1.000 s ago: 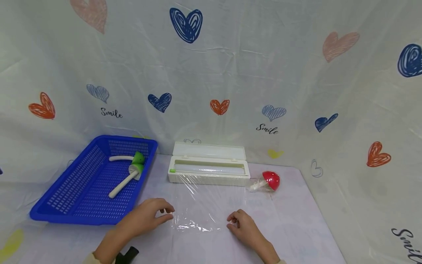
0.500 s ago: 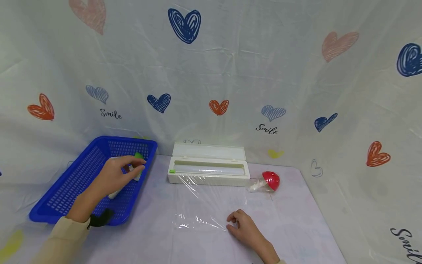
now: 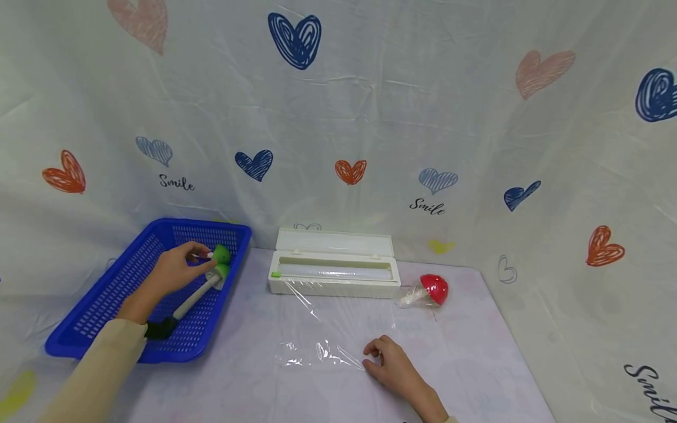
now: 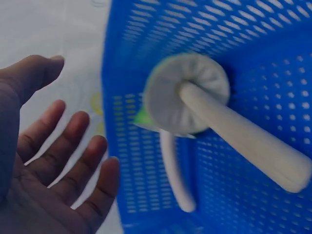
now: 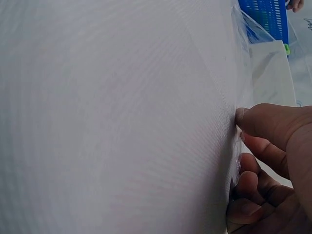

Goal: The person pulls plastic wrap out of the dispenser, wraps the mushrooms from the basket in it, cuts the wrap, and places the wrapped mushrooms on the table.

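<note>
Fingers spread and empty, the left hand (image 3: 171, 271) hovers over green-capped, white-stemmed toy mushrooms (image 3: 222, 255) in the blue perforated plastic basket (image 3: 206, 222), likely light and best pinched by the stem (image 3: 195, 298), while the right hand (image 3: 392, 367) curls at clear plastic film (image 3: 322, 351), grip unclear

A booth-like work corner: creased white sheeting (image 3: 391, 123) printed with hearts (image 3: 294, 41) and the word "Smile" (image 3: 177, 183) hangs behind and beside a pale, cloth-covered table (image 3: 465, 352). Whether it stands in a home, shop or workshop cannot be told.
</note>
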Demonstrator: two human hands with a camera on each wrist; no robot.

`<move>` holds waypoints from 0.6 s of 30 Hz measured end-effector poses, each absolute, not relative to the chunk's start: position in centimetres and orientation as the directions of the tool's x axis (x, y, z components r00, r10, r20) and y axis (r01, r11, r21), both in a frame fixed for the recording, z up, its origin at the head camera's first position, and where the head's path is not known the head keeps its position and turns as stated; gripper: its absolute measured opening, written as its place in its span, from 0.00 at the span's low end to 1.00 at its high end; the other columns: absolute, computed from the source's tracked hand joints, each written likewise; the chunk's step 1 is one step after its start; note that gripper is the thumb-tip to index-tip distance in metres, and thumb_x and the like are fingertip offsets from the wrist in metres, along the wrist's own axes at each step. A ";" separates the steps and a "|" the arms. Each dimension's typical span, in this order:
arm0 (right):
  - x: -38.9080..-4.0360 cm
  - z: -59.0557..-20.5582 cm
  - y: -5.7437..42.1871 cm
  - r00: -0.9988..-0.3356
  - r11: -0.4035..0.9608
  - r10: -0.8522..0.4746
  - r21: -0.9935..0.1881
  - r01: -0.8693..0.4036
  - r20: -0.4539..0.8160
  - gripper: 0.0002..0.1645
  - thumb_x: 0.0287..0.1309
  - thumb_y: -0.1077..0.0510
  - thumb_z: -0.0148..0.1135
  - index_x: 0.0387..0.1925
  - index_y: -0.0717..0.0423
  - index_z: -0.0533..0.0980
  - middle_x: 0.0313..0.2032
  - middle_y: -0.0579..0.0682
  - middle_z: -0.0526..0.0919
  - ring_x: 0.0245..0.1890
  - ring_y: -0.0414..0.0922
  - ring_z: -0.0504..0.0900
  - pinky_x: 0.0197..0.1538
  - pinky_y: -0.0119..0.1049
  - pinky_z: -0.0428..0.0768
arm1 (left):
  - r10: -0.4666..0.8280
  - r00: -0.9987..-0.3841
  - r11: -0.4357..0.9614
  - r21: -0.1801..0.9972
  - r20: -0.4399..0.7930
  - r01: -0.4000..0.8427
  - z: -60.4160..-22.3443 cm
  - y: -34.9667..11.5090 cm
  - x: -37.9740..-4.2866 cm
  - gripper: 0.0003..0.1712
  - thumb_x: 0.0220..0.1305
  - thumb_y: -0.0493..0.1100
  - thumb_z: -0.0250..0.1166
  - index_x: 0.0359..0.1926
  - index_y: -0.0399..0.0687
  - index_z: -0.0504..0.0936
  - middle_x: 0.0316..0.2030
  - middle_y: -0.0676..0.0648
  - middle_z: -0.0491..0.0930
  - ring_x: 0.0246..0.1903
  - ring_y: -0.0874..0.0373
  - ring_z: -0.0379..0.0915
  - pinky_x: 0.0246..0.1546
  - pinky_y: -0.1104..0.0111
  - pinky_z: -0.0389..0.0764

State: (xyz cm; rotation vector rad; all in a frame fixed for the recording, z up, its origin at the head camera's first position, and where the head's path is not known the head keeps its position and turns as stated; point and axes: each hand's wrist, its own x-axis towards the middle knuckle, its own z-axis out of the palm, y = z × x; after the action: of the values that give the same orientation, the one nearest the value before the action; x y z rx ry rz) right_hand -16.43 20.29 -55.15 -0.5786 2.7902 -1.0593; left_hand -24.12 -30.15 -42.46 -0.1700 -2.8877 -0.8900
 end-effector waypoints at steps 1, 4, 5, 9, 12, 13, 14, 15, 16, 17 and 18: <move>-16.4 -55.2 20.3 -0.923 0.685 -0.383 -0.659 -0.312 0.039 0.08 0.57 0.60 0.74 0.37 0.52 0.82 0.32 0.42 0.75 0.28 0.32 0.68 0.31 0.28 0.72 | 0.070 -0.991 0.825 0.552 0.110 0.120 -42.8 -30.4 -24.3 0.30 0.69 0.52 0.69 0.57 0.31 0.77 0.51 0.29 0.82 0.48 0.36 0.79 0.45 0.46 0.82; -16.4 -55.2 20.3 -0.925 0.683 -0.379 -0.665 -0.303 0.032 0.08 0.57 0.60 0.74 0.37 0.52 0.82 0.32 0.42 0.75 0.28 0.32 0.69 0.31 0.28 0.72 | 0.065 -0.997 0.849 0.523 0.034 0.073 -44.0 -31.1 -24.8 0.33 0.67 0.55 0.69 0.56 0.27 0.77 0.50 0.28 0.82 0.48 0.35 0.79 0.45 0.46 0.82; -16.4 -55.2 20.3 -0.925 0.682 -0.378 -0.667 -0.299 0.028 0.08 0.57 0.60 0.74 0.37 0.52 0.82 0.32 0.42 0.75 0.28 0.33 0.69 0.31 0.28 0.72 | 0.066 -0.998 0.858 0.509 0.015 0.064 -44.2 -31.3 -24.9 0.33 0.67 0.55 0.70 0.55 0.27 0.78 0.49 0.28 0.82 0.47 0.34 0.79 0.45 0.45 0.82; -16.4 -55.2 20.2 -0.928 0.681 -0.372 -0.675 -0.285 0.016 0.08 0.57 0.59 0.74 0.37 0.53 0.82 0.32 0.43 0.74 0.28 0.33 0.68 0.31 0.28 0.72 | 0.067 -0.996 0.878 0.478 -0.055 0.033 -45.0 -31.9 -25.1 0.32 0.66 0.54 0.70 0.51 0.26 0.79 0.46 0.28 0.82 0.46 0.33 0.79 0.44 0.45 0.81; -16.4 -55.2 20.2 -0.929 0.680 -0.370 -0.676 -0.284 0.017 0.08 0.57 0.59 0.74 0.37 0.53 0.82 0.32 0.42 0.74 0.28 0.33 0.69 0.31 0.28 0.72 | 0.073 -0.993 0.882 0.471 -0.088 0.023 -45.4 -32.1 -25.2 0.30 0.64 0.53 0.72 0.49 0.26 0.80 0.42 0.31 0.83 0.41 0.37 0.81 0.43 0.47 0.82; -16.4 -55.2 20.2 -0.929 0.681 -0.370 -0.674 -0.286 0.019 0.08 0.57 0.59 0.74 0.37 0.53 0.82 0.32 0.42 0.74 0.28 0.33 0.69 0.31 0.28 0.72 | 0.074 -0.992 0.881 0.472 -0.099 0.018 -45.6 -32.1 -25.3 0.30 0.63 0.52 0.72 0.48 0.26 0.80 0.41 0.32 0.84 0.40 0.38 0.81 0.42 0.48 0.82; -16.5 -55.2 20.2 -0.929 0.684 -0.369 -0.672 -0.285 0.019 0.08 0.57 0.59 0.74 0.37 0.52 0.82 0.32 0.42 0.74 0.28 0.33 0.69 0.31 0.28 0.72 | 0.075 -0.991 0.881 0.472 -0.110 0.014 -45.7 -32.1 -25.4 0.29 0.63 0.52 0.72 0.47 0.26 0.81 0.40 0.32 0.84 0.38 0.40 0.81 0.41 0.49 0.82; -16.5 -55.3 20.2 -0.930 0.686 -0.368 -0.669 -0.286 0.020 0.08 0.57 0.59 0.74 0.37 0.52 0.82 0.32 0.42 0.74 0.28 0.33 0.69 0.31 0.27 0.72 | 0.076 -0.990 0.883 0.469 -0.118 0.012 -45.8 -32.1 -25.5 0.29 0.62 0.52 0.73 0.47 0.27 0.81 0.39 0.33 0.84 0.37 0.42 0.81 0.40 0.50 0.82; -16.5 -55.3 20.2 -0.930 0.688 -0.366 -0.667 -0.285 0.020 0.08 0.57 0.59 0.74 0.37 0.52 0.82 0.32 0.41 0.74 0.28 0.32 0.69 0.31 0.27 0.72 | 0.075 -0.989 0.884 0.468 -0.124 0.009 -45.9 -32.1 -25.5 0.28 0.62 0.52 0.73 0.47 0.27 0.82 0.39 0.34 0.84 0.37 0.43 0.81 0.39 0.51 0.83; -16.5 -55.3 20.2 -0.931 0.691 -0.364 -0.665 -0.284 0.020 0.08 0.57 0.59 0.74 0.37 0.52 0.82 0.32 0.41 0.74 0.28 0.32 0.69 0.31 0.27 0.72 | 0.075 -0.989 0.885 0.466 -0.129 0.006 -46.0 -32.1 -25.6 0.28 0.62 0.51 0.73 0.46 0.28 0.82 0.38 0.34 0.84 0.37 0.44 0.80 0.39 0.52 0.83; -16.5 -55.3 20.2 -0.932 0.693 -0.362 -0.663 -0.284 0.021 0.08 0.57 0.59 0.74 0.37 0.52 0.82 0.32 0.41 0.75 0.28 0.32 0.69 0.31 0.27 0.72 | 0.074 -0.988 0.886 0.464 -0.133 0.003 -46.1 -32.0 -25.7 0.27 0.61 0.50 0.73 0.46 0.28 0.82 0.38 0.34 0.83 0.37 0.44 0.80 0.38 0.52 0.82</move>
State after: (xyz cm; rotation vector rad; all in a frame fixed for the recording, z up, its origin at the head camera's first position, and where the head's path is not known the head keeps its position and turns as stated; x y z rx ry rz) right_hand -16.54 20.23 -55.30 -0.5333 2.7870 -1.0625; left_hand -25.66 -32.05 -46.11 -0.0655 -3.1932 -0.7858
